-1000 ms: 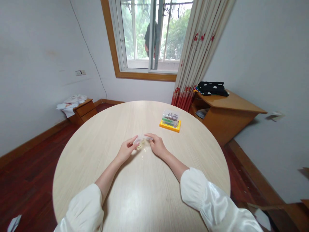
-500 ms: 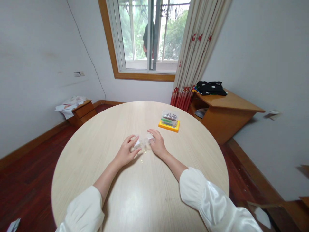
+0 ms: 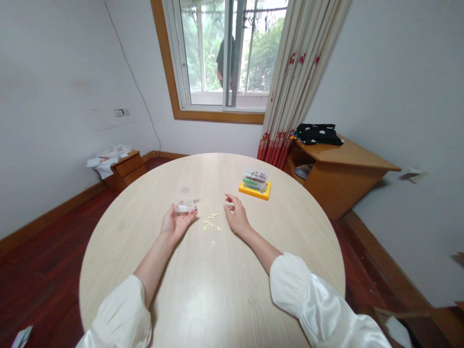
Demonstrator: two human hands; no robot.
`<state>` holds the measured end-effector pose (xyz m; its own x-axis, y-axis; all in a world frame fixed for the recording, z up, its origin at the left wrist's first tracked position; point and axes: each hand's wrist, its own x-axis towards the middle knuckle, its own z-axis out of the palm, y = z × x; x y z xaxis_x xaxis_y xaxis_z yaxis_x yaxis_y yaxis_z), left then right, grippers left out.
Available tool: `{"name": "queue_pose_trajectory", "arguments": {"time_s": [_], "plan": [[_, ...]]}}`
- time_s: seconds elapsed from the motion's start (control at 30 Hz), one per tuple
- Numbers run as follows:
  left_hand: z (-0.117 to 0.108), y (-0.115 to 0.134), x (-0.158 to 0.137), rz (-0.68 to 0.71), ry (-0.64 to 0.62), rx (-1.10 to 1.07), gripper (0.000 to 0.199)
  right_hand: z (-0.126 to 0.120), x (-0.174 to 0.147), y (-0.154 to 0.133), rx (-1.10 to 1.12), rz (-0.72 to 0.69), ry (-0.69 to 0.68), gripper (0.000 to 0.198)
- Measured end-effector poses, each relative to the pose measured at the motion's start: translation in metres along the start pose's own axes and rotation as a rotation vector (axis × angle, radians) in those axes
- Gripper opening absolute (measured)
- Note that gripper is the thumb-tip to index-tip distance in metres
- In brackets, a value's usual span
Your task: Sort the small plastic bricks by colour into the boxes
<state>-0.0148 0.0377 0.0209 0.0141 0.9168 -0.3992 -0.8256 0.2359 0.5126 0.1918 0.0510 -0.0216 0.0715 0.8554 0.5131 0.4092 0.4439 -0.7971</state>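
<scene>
"Clear plastic box (image 3: pixel 184 197): how does the left hand (image 3: pixel 176 224) have it?"

"Palm turned up, thumb at one side and fingers at the other. Whether it touches the table (image 3: pixel 213 290) below is hard to tell"

"And the right hand (image 3: pixel 236 217)?"

"Thumb and fingers apart, nothing visible between them"

"What would make that hold a good one?"

"Probably a light, even squeeze, since thin plastic can flex and slip. Level is safer than tipped, and fingertips do best clear of the rim"

"What lies around it?"

"Small yellow pieces (image 3: pixel 210 224), scattered between the hands. Both wrists should ride high enough not to brush them; pieces this little likely want a fingertip pinch, one by one"

"Beyond those?"

"Another clear box (image 3: pixel 255 179) on a yellow case (image 3: pixel 254 192), farther off, well apart from the pieces"
</scene>
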Motion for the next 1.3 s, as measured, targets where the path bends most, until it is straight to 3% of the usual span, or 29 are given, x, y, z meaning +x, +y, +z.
{"name": "queue_pose_trajectory", "arguments": {"time_s": [0.17,0.63,0.73,0.93,1.13,1.23,1.3], "plan": [[-0.005,0.013,0.002,-0.004,0.044,-0.069,0.046,0.0,0.0,0.001,0.007,-0.005,-0.015,0.037],[-0.018,0.02,0.013,-0.003,0.039,0.008,0.054,-0.001,-0.001,-0.001,-0.036,-0.021,-0.047,0.034],[-0.015,0.018,0.007,-0.024,-0.064,0.09,0.05,-0.005,-0.003,-0.013,-0.117,-0.155,-0.117,0.03],[-0.007,0.004,-0.012,-0.155,-0.41,0.286,0.036,-0.008,-0.011,-0.037,-0.311,-0.456,-0.28,0.028],[-0.002,-0.008,-0.02,-0.198,-0.506,0.405,0.037,-0.005,-0.014,-0.039,-0.373,-0.568,-0.35,0.024],[-0.003,-0.01,-0.017,-0.093,-0.468,0.504,0.04,-0.005,-0.013,-0.037,-0.381,-0.528,-0.317,0.022],[-0.005,-0.011,-0.013,0.124,-0.383,0.622,0.036,-0.007,-0.01,-0.033,-0.409,-0.469,-0.251,0.02]]}}
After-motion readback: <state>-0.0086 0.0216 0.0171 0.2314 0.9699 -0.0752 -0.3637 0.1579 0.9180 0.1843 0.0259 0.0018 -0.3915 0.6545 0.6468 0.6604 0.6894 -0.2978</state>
